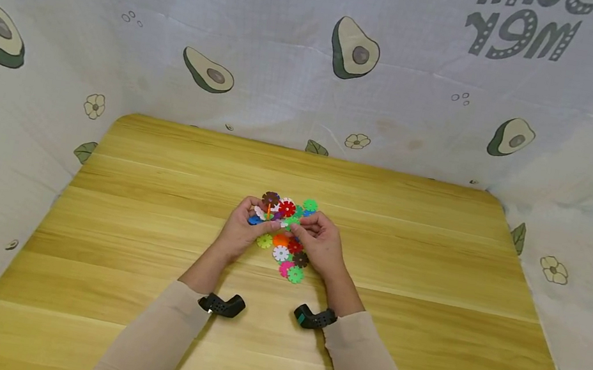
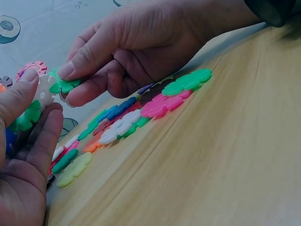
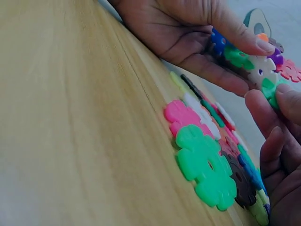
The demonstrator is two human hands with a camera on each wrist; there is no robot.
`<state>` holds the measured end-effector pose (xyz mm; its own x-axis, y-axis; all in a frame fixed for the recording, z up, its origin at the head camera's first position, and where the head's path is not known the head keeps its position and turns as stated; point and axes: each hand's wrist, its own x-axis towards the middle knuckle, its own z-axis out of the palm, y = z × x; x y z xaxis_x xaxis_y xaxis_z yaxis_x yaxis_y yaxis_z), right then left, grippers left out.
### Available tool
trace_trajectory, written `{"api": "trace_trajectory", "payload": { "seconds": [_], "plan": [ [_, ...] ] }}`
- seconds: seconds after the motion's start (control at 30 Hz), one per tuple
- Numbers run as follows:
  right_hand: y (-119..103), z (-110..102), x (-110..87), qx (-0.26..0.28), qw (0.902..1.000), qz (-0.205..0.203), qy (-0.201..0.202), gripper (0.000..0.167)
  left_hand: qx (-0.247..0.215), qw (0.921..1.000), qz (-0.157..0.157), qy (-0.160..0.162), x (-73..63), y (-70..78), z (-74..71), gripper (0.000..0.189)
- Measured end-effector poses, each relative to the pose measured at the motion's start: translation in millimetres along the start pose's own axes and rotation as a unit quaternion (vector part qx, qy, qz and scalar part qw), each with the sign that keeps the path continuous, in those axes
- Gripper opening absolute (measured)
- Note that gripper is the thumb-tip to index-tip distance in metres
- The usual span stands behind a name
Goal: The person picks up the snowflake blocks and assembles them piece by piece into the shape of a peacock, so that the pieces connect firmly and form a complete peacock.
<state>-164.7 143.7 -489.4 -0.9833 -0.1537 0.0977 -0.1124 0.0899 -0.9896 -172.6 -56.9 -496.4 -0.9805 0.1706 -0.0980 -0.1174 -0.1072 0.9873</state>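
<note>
My left hand pinches a white notched flower-shaped disc between thumb and fingers. Joined to that disc are others, among them a green one, a blue one, a purple one and a pink one. Opposite it, my right hand pinches a light green disc by its edge, right at the white disc's rim. Both hands are raised over a pile of loose discs, with a green disc and a pink disc at its near end.
The loose discs lie overlapping on a wooden table, a yellow-green one and a white one among them. Behind the table hangs a pale curtain printed with avocados. Black bands sit at both wrists.
</note>
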Motion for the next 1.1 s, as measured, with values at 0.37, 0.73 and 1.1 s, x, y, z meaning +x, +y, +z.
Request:
{"api": "trace_trajectory", "payload": {
  "seconds": [0.37, 0.73, 1.1],
  "plan": [
    [-0.9, -3.2, -1.2, -0.126, 0.9912, -0.038, 0.012, 0.026, -0.038, 0.9983, 0.008, 0.045, 0.1, -3.4, 1.9, 0.039],
    [0.4, -6.0, 0.2, -0.355, 0.9212, -0.093, -0.129, 0.035, -0.250, 0.9671, 0.005, 0.048, 2.0, 3.0, 3.2, 0.013],
    [0.3, -2.2, 1.3, -0.330, 0.9364, -0.049, -0.108, 0.022, -0.340, 0.9401, 0.005, -0.031, -1.8, 5.0, -3.3, 0.023]
  ]
}}
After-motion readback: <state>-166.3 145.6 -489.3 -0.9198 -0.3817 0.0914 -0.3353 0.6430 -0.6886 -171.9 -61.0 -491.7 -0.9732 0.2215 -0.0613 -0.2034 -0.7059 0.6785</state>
